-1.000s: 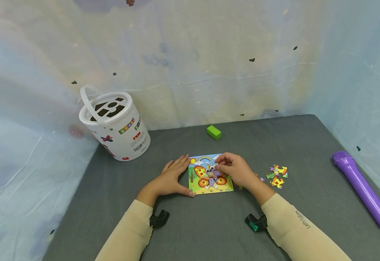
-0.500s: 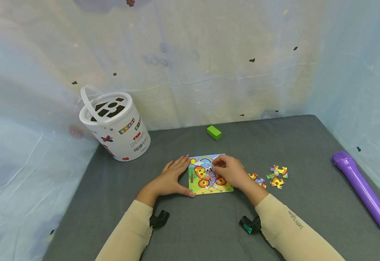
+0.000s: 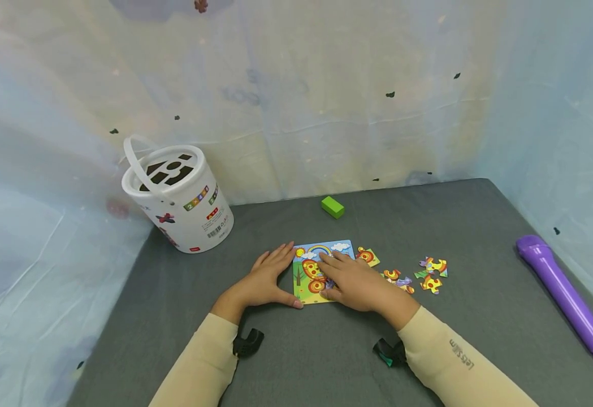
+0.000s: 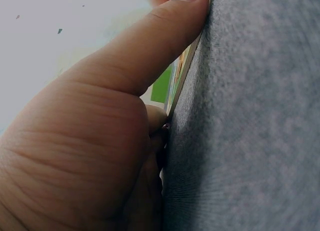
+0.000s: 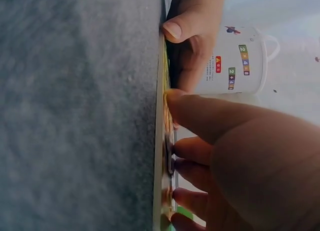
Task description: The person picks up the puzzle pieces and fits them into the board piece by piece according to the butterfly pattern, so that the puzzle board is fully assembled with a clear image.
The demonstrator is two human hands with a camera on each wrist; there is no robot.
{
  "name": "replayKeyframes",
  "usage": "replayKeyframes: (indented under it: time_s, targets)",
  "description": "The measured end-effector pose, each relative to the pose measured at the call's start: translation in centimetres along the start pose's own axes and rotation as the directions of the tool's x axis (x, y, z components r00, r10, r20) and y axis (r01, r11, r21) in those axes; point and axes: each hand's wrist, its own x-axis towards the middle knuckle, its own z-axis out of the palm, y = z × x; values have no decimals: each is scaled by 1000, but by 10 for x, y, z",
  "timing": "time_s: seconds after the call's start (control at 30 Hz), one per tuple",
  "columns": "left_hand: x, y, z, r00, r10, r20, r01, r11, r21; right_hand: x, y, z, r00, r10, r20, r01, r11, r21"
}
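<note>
A butterfly jigsaw puzzle (image 3: 301, 291) in a flat board lies on the table, with a sun, a rainbow and a cloud along its top. My left hand (image 3: 265, 282) braces its left edge, fingers stretched out and thumb at the lower left corner. Over the right half of the picture, my right hand (image 3: 354, 282) rests with fingers spread, hiding part of the butterfly. In the right wrist view, the right fingertips (image 5: 187, 148) press on the board's face, where a thin piece edge (image 5: 170, 163) stands slightly raised. Neither hand grips anything.
Loose puzzle pieces lie to the right: one (image 3: 367, 256) beside the board, a cluster (image 3: 399, 280) by the right wrist, and another group (image 3: 432, 274) farther out. A green block (image 3: 333, 207), a white bucket (image 3: 184, 209) and a purple tube (image 3: 566, 299) stand or lie around.
My right hand has gone from pinching over the picture's upper right to lying spread on the board. Loose pieces beside it have come into view. The left hand stays in place.
</note>
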Motion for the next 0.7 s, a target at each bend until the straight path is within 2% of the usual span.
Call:
replayKeyframes:
  time_s: [0.23,0.57,0.7]
  targets:
    - [0,0,0,1000,-4,2,4,1000,3,-2,-8,1,998,59,30,-57,996,-63]
    - [0,0,0,1000,-15,11,15,1000,-8,-2,-11,-2,996,75,41,-72,996,-52]
    - [0,-1,1,1000,-12,8,12,1000,-1,-1,-12,0,996,81,29,-78,993,-85]
